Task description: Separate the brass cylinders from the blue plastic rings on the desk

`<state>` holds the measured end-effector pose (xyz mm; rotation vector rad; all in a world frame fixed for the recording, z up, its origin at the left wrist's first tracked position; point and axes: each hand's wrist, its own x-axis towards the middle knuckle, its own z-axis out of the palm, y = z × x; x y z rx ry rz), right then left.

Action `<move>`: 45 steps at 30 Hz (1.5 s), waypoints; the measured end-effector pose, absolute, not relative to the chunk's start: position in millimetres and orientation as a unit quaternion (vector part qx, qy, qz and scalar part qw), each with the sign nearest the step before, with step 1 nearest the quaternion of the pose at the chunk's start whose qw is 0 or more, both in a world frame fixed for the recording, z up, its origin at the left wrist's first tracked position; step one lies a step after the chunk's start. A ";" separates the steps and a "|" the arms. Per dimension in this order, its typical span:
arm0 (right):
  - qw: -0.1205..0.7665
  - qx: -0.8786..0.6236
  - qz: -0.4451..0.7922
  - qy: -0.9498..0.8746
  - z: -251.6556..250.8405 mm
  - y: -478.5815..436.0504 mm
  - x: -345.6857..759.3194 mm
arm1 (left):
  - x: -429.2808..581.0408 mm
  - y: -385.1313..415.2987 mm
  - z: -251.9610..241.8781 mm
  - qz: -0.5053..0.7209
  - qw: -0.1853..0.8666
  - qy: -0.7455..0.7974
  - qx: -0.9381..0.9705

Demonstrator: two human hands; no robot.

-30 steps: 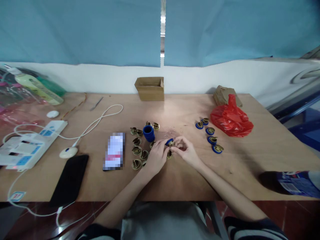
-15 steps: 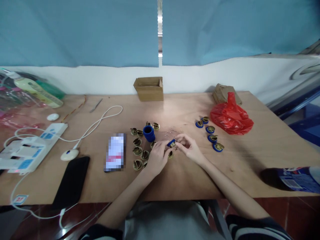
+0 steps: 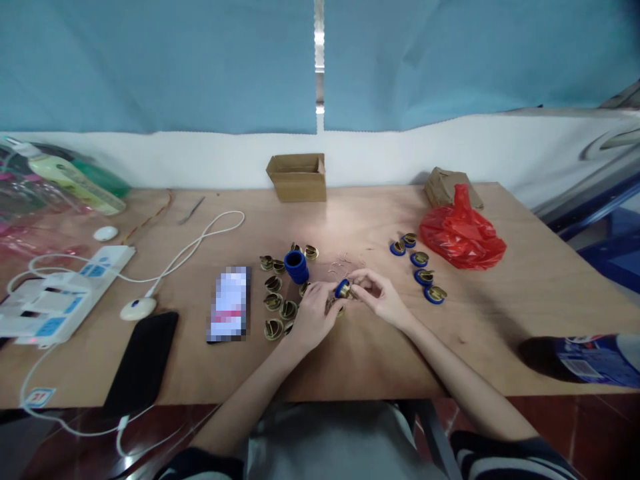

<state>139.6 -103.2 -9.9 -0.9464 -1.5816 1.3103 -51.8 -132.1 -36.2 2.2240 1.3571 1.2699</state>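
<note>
Between my two hands is a small round brass fitting with a blue ring (image 3: 343, 289), tilted on its side. My left hand (image 3: 314, 312) grips it by the blue ring with thumb and fingers. The closed fingertips of my right hand (image 3: 379, 297) meet its brass side; whether they also pinch a small part cannot be made out. Several brass fittings without blue rings (image 3: 273, 302) stand left of my left hand, some hidden behind it. Among them rises a stack of blue rings (image 3: 297, 267). Thin wire pins (image 3: 341, 265) lie scattered just beyond my hands.
Several blue-ringed brass fittings (image 3: 424, 277) sit to the right, near a red plastic bag (image 3: 463, 233). An open cardboard box (image 3: 297, 183) stands by the wall. Phones (image 3: 143, 363), a power strip (image 3: 75, 300) and cables lie left; a dark bottle (image 3: 575, 358) lies right.
The blue-ringed fitting has turned in my fingers, so more of its brass side shows. Both hands stay in nearly the same place.
</note>
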 end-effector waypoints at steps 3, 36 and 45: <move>0.418 -0.385 0.513 -0.643 -6.1 -103.8 140.2 | -52.4 -131.7 -35.9 0.433 0.126 0.460 0.765; 0.409 -0.388 0.515 -0.645 -14.2 -100.0 139.8 | -55.1 -129.1 -35.7 0.412 0.118 0.453 0.782; 0.408 -0.385 0.503 -0.657 -16.2 -98.7 142.0 | -56.0 -129.7 -35.2 0.408 0.118 0.455 0.783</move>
